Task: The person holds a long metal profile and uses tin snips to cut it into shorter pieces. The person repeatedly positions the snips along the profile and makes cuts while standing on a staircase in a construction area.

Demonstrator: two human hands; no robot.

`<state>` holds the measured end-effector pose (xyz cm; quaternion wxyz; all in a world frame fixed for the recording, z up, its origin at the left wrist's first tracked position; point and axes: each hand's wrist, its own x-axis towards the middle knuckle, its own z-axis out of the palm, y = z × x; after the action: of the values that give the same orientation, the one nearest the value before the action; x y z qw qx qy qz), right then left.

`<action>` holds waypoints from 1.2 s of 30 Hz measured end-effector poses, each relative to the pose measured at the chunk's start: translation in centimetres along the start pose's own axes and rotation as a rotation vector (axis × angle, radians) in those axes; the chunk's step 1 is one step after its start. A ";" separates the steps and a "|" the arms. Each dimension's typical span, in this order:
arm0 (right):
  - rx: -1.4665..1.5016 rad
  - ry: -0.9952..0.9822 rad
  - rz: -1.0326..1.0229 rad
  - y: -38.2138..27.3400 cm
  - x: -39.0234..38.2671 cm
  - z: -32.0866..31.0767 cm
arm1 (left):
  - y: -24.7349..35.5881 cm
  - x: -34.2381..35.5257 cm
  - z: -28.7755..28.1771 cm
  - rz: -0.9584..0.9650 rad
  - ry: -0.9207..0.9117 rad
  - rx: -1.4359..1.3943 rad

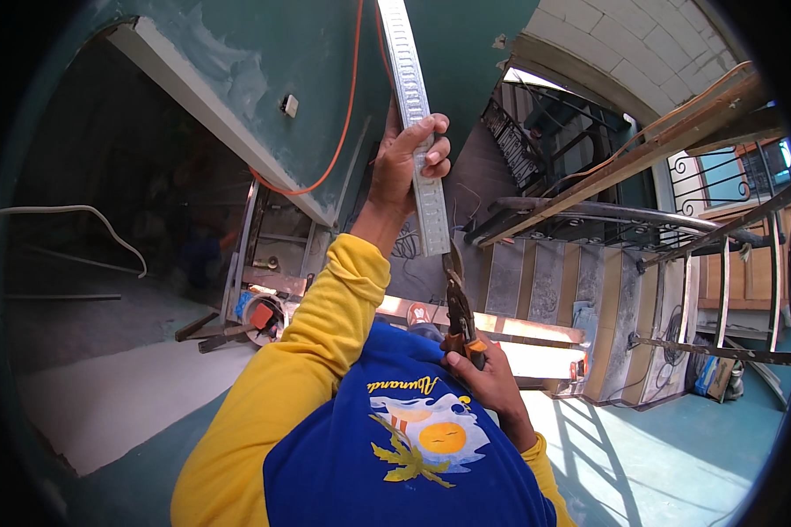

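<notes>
My left hand point(406, 165) is wrapped round a long galvanised metal channel point(410, 83) with a row of stamped ridges. The channel stands nearly upright before me, its upper part running out past the top of the view. Lower down, my right hand point(486, 376) grips a pair of tin snips point(458, 303) by the orange and dark handles. Their jaws point up and meet the channel's lower right corner. Whether the blades are over the metal or only beside it, I cannot tell.
Behind the channel stands a green wall point(237, 79) with a hanging orange cord point(347, 132). Stairs point(545, 281) with a dark railing descend at the right, crossed by a wooden beam point(624, 167). At the left, a bucket of tools point(264, 316) stands near a white board point(141, 404).
</notes>
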<state>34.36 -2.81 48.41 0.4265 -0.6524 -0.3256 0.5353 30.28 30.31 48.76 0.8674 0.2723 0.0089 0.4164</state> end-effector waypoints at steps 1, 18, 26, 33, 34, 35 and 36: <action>-0.012 0.017 -0.020 0.0 0.0 0.1 | 0.0 0.0 0.0 0.003 0.001 0.003; -0.080 0.045 0.038 -0.4 0.0 0.4 | -0.1 -0.4 -0.1 0.023 0.025 0.007; -0.111 0.100 0.005 -0.1 0.2 0.8 | -0.1 -0.4 -0.5 0.012 0.026 -0.018; -0.128 0.147 -0.045 -0.1 0.3 1.5 | 0.0 -0.4 -0.6 0.020 0.028 -0.034; -0.137 0.165 -0.063 -0.2 0.3 1.7 | -0.1 -0.3 -0.6 0.017 0.026 -0.032; -0.133 0.174 -0.072 -0.3 0.3 1.8 | 0.0 -0.3 -0.6 0.014 0.026 -0.028; -0.128 0.182 -0.080 -0.3 0.3 1.9 | 0.1 -0.4 -0.6 0.012 0.025 -0.023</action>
<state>32.63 -1.97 48.46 0.4329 -0.7107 -0.3448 0.4344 29.87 30.33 48.24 0.8678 0.2570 0.0135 0.4252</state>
